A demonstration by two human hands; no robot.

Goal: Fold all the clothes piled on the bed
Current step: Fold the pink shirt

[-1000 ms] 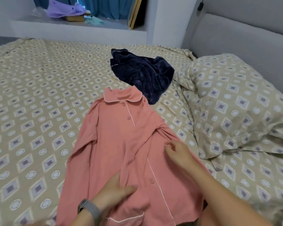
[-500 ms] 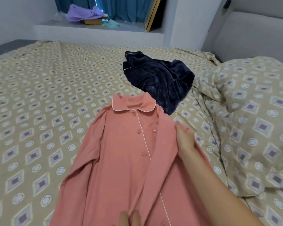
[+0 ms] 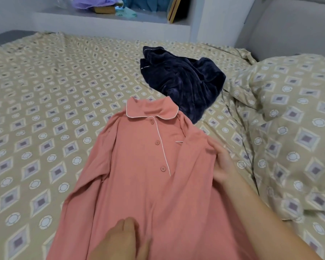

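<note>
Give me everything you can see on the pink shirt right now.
The pink shirt lies face up and buttoned on the bed, collar away from the person. It looks like soft cotton, with white piping on the collar, placket and chest pocket. Its sleeves lie along its sides. The right hand rests on its right edge; the left hand presses its lower front. The navy garment lies just beyond the collar.

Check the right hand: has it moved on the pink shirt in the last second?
Yes. The right hand has slid up the pink shirt toward the collar and out to the right edge, where the sleeve lies folded over.
</note>
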